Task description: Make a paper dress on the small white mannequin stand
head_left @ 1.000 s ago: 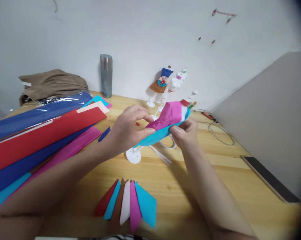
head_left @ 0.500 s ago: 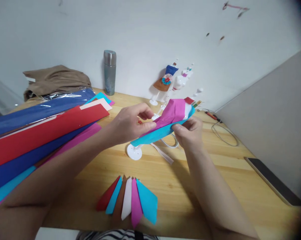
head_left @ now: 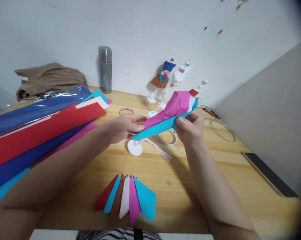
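My left hand (head_left: 121, 126) and my right hand (head_left: 189, 128) hold a layered paper skirt (head_left: 169, 113) of magenta, cyan and white sheets above the wooden table (head_left: 185, 173). The left fingers pinch its lower left tip. The right hand grips it from below near the middle, fingers closed. Under the paper a white doll stand (head_left: 134, 147) rests on the table. A fan of pointed paper pieces (head_left: 126, 200) in red, cyan, brown, white and magenta lies near the table's front edge.
Long rolls of red, blue and magenta paper (head_left: 35, 133) fill the left side. A steel flask (head_left: 105, 69), brown cloth (head_left: 50, 78), dressed mannequin figures (head_left: 165, 78), tape rings (head_left: 168, 138), a cable (head_left: 222, 128) and a phone (head_left: 268, 173) are also on the table.
Both hands lifted the paper's right end and tilted it up. My left hand slid lower toward the left tip, uncovering a ring behind it. The view shifted slightly.
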Motion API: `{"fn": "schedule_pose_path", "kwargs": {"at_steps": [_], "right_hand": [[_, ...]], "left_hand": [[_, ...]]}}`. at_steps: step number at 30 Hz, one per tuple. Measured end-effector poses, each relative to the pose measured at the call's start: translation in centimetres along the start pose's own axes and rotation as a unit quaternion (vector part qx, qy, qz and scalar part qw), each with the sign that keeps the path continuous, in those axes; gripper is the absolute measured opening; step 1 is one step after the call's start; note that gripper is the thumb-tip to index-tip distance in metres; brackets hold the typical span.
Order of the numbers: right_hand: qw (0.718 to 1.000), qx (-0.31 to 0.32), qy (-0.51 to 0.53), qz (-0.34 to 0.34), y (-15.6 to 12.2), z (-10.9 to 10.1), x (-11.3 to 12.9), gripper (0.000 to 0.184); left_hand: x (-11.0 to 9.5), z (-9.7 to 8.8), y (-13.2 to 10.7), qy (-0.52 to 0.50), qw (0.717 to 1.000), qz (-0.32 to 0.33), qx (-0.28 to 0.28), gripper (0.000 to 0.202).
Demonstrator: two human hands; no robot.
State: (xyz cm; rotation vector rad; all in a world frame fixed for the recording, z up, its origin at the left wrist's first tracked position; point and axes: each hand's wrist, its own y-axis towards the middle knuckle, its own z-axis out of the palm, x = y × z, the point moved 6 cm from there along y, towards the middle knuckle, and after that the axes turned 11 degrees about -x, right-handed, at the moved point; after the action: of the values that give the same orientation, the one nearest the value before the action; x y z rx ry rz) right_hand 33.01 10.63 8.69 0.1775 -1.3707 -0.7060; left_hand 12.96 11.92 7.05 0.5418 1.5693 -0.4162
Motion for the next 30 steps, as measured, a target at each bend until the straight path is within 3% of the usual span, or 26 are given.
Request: {"fn": "schedule_pose_path", "kwargs": {"at_steps": [3,6,9,12,16,18,20,24,27,30], "right_hand": [[1.0,0.003,-0.003,0.001,0.1,-0.1,-0.2,0.037],[1.0,0.008,-0.01,0.0,0.1,0.0,-0.3,0.036],[1.0,0.009,-0.012,-0.004,0.0,0.1,-0.4,0.037],[1.0,0.01,-0.012,-0.009,-0.1,0.2,-0.5,0.038],[1.0,0.015,-0.016,-0.017,-0.1,0.4,-0.2,0.032],[0.999,0.017,-0.018,-0.022,-0.2,0.5,0.0,0.031],[0.999,0.023,-0.022,-0.023,-0.3,0.7,0.1,0.029],[0.998,0.038,-0.032,-0.024,-0.7,1.0,0.2,0.028],[0.998,0.049,-0.042,-0.026,-1.0,1.3,0.4,0.027],[0.997,0.059,-0.049,-0.03,-1.2,1.7,0.8,0.026]], "left_hand": [[1.1,0.2,0.2,-0.052,0.995,-0.066,0.054,0.041],[1.4,-0.4,0.5,-0.043,0.996,-0.063,0.055,0.045],[1.8,-0.8,0.6,-0.1,0.988,-0.1,0.063,0.05],[1.9,-1.1,0.6,-0.149,0.981,-0.114,0.052,0.043],[1.4,-1.8,0.9,-0.088,0.994,-0.065,-0.023,0.036],[0.4,-2.5,1.0,-0.044,0.994,-0.016,-0.1,0.041],[-1.1,-2.7,0.9,-0.006,0.989,0.04,-0.144,0.044],[-3.2,-1.6,0.9,0.007,0.988,0.105,-0.113,0.039],[-3.4,-1.2,1.2,-0.015,0.987,0.119,-0.111,0.034],[-3.6,-1.1,1.3,0.031,0.983,0.145,-0.11,0.032]]}}
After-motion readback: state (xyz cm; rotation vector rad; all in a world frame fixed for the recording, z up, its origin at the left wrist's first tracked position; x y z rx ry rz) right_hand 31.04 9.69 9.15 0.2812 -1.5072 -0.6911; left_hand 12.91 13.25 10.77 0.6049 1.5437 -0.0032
